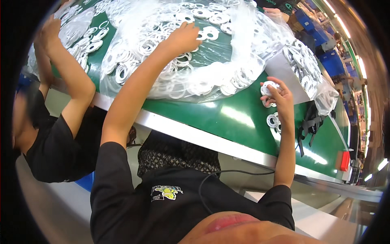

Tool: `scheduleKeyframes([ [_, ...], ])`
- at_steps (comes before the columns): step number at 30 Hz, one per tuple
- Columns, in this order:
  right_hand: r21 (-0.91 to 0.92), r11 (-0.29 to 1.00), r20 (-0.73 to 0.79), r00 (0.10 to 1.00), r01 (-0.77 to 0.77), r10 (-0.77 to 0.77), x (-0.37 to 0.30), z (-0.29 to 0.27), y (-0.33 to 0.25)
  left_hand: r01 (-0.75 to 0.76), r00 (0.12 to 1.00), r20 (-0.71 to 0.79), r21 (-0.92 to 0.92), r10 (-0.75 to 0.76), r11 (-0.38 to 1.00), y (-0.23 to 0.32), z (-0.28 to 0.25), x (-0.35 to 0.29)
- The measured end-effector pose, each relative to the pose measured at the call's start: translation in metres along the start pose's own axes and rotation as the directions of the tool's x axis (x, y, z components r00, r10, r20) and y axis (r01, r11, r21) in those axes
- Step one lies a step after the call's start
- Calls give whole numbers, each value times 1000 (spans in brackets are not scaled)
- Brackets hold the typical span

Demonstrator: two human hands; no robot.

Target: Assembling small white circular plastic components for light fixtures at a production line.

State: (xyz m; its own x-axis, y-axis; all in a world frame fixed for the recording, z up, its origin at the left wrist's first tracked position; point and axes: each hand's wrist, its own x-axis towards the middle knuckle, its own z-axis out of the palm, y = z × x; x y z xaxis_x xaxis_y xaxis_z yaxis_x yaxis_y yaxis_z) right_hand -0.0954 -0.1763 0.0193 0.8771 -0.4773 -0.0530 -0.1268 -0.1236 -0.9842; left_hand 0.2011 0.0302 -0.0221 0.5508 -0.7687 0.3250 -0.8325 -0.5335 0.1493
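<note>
My left hand [186, 38] reaches over an opened clear plastic bag [221, 51] heaped with flat white rings [150, 42]. Its fingers are curled down, and whatever they grasp is hidden. Right beside those fingertips lie a couple of white rings [210, 33]. Farther right, my right hand [279, 97] grips a white disc [269, 88] with small holes, between thumb and fingers, above the green table [191, 116]. Just below this hand, a few loose white rings [273, 120] rest on the tabletop.
A grey-white sheet [286, 77] and a pile of white parts [302, 67] lie at the right, near a black strap [310, 124]. On the left, a co-worker's arm [71, 69] reaches over more rings. Another person's hand [276, 14] shows at the far side. The table has a metal edge [211, 136].
</note>
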Motion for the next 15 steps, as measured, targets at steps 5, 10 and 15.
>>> scheduleKeyframes([
  [5, 134, 991, 62, 998, -22, 14, 2, -9, 10, -65, 996, 44, -145, 72, 987, -6, 16, 9],
  [10, 220, 973, 155, 987, -70, 36, 3, -9, 3, 4, 993, -105, -384, -48, 923, 16, -14, -2],
  [15, 70, 997, 135, 991, -25, 15, 0, -8, 8, -186, 941, -330, -323, 74, 928, 37, -31, -6],
])
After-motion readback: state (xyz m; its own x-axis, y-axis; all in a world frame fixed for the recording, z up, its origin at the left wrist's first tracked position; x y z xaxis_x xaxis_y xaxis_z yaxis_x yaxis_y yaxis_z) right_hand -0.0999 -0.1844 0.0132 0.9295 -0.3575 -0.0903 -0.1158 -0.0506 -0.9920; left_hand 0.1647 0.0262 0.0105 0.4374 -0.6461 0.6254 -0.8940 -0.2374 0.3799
